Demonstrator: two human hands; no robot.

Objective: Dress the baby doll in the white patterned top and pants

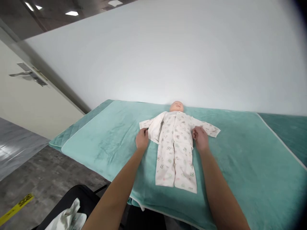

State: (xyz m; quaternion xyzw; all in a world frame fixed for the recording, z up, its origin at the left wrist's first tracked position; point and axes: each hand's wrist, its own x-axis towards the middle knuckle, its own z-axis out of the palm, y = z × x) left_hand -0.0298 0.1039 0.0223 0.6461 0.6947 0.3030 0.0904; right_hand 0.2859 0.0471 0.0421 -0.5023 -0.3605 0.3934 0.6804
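Observation:
A baby doll [177,106] lies on its back, only its head showing above the clothes. It is dressed in a white baby shirt [178,126] with small printed animals, its sleeves spread out to both sides. White printed baby pants [184,163] extend flat below the shirt. My left hand [142,139] is closed at the loose, folded-over flap of the shirt, just under the left sleeve. At the shirt's right side, below the other sleeve, my right hand [200,137] has its fingers curled in a pinch on the fabric edge. Both fingertips are partly hidden.
Green plush padding [240,153] covers the table, which stands against a white wall [168,57]. A door with a metal handle [31,73] is at the left. A black chair [79,195] with a printed white cloth [69,218] stands at the near left.

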